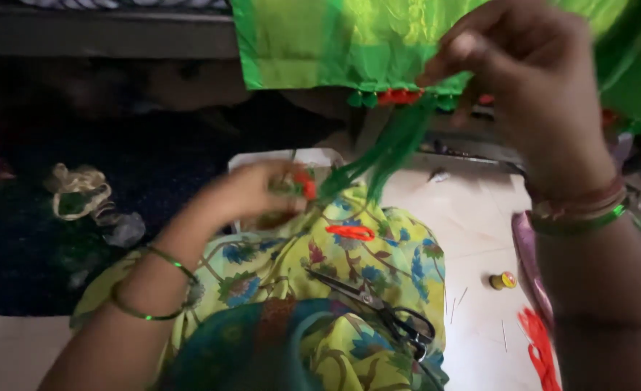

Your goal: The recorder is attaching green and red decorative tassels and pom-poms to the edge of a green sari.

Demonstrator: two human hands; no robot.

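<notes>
The green cloth (335, 40) hangs along the top of the frame, its tasselled hem at upper centre. The right hand (523, 72) pinches that hem shut; the left hand (251, 192), blurred at centre left, grips the green threads (385, 152) running down from it. Keeping the strands taut and even should help. Scissors (378, 308) lie on the lap, lower centre.

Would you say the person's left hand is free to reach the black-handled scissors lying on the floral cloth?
Probably not at once: the left hand is pinching green threads, though nothing covers the black-handled scissors.
</notes>
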